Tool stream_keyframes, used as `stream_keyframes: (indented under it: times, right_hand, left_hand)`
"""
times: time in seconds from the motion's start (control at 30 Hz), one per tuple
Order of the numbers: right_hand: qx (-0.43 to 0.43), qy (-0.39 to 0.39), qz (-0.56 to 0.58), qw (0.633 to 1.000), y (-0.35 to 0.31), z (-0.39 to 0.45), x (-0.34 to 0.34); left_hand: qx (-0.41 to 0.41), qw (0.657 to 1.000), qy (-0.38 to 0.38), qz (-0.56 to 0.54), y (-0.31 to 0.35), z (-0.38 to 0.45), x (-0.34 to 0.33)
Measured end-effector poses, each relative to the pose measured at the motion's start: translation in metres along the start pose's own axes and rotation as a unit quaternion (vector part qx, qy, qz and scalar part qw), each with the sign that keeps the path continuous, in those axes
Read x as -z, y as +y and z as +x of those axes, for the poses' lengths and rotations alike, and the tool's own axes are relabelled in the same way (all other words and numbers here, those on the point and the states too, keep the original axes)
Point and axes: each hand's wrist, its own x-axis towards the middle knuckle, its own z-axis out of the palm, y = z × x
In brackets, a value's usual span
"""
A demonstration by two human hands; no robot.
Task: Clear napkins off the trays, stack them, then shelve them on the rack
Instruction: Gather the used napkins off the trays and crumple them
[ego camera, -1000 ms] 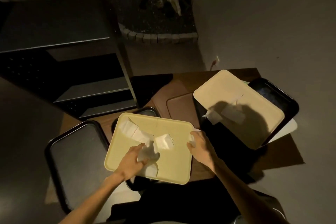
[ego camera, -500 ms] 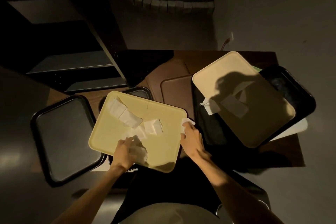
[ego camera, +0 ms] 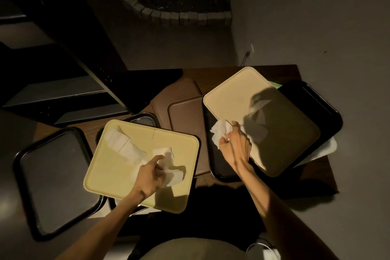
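Observation:
A cream tray (ego camera: 109, 167) lies in front of me on top of dark trays. My left hand (ego camera: 150, 177) rests on it and grips a white napkin (ego camera: 174, 176). More white napkins (ego camera: 124, 146) lie spread toward the tray's far left corner. A second cream tray (ego camera: 236, 95) lies tilted on a black tray (ego camera: 325, 112) to the right. My right hand (ego camera: 236, 148) hovers over that tray's near left corner, closed on crumpled white napkins (ego camera: 219, 133). The dark rack (ego camera: 63, 93) stands at the left rear.
A black tray (ego camera: 52, 177) lies at the left, overhanging the wooden table (ego camera: 312, 175). Two brown trays (ego camera: 185, 116) sit between the cream ones. A white tray (ego camera: 325, 150) pokes out under the right stack. A stone-edged planter (ego camera: 173, 15) is on the floor beyond.
My right hand has left the near tray's right edge and moved right to the second cream tray, carrying crumpled napkins. My left hand stays on the near tray, gathering a napkin.

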Motion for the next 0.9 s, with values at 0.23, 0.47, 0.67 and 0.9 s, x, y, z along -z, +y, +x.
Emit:
stream_keyframes:
  times: [0.23,0.47,0.67,0.9]
  right_hand:
    - [0.032,-0.003,-0.008,0.999,0.011,-0.001,0.006]
    - [0.043,0.001,-0.02,0.999,0.015,0.014,0.001]
    - [0.014,0.032,0.142,0.989,0.015,0.012,0.018]
    - [-0.181,0.026,0.168,0.969,0.061,0.023,0.027]
  left_hand:
    - [0.001,1.0,-0.02,0.023,0.006,0.008,-0.009]
    - [0.009,1.0,-0.016,-0.009,0.005,0.01,-0.008]
    - [0.013,1.0,-0.02,-0.007,0.001,0.014,-0.009]
    - [0.041,0.999,-0.022,0.014,0.005,0.031,-0.019]
